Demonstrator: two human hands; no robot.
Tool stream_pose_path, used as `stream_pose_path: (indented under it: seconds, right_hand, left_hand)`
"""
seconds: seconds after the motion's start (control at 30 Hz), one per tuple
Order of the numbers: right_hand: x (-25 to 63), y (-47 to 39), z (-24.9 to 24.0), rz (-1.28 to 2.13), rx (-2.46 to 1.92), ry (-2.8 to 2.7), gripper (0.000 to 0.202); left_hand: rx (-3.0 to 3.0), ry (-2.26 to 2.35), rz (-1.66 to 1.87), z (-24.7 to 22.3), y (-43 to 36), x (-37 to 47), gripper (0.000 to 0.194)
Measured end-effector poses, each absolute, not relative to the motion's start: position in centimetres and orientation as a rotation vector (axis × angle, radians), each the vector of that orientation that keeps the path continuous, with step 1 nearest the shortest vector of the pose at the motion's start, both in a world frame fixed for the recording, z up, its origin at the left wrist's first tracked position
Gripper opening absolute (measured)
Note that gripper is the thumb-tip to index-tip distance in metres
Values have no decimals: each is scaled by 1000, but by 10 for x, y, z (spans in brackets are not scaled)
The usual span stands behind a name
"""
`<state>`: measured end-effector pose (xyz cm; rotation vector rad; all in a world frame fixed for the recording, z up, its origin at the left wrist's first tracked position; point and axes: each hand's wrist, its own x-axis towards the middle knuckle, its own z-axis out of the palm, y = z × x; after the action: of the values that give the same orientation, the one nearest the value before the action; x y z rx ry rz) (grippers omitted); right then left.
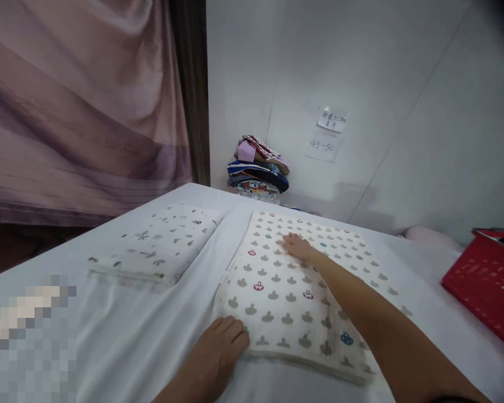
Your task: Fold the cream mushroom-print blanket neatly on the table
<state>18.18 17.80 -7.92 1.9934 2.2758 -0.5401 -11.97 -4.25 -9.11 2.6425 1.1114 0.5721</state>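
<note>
A folded white cloth (273, 305) printed with grey shapes and a few coloured ones lies flat in front of me. My right hand (297, 246) rests palm down on its far half, with the fingers spread. At its near left corner, my left hand (224, 342) lies over the edge, fingers stretched forward and touching the fabric. The underside of that hand is hidden. To the left lies a second folded white cloth (159, 240) with small grey and dark prints, apart from both hands.
Both cloths lie on a white-covered table (138, 324). A stack of folded fabrics (258, 168) stands at the back against the wall, below a paper sign (322, 146). On the right is a red basket (485, 280). A pinkish curtain (88, 112) hangs at left. The lower left corner is pixelated.
</note>
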Motion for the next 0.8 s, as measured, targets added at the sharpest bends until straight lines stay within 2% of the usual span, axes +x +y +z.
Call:
stream_pose_path:
  seconds: [0.13,0.5,0.67,0.8]
  right_hand:
    - [196,198,-77,-403,2167,2167,67]
    - [200,229,-84,-300,2268,2159,69]
    - [194,251,-81,-386,2192,2174,68]
    - [187,253,-79,-416,2192,2134,72]
  left_hand:
    - [2640,1124,625,-97,-40,-120,16]
    - [2747,1029,749,-115,-33,-124,20]
    - [2760,1041,760,-121,-31,-126,23]
    - [2788,1005,776,-125,-30,-126,19]
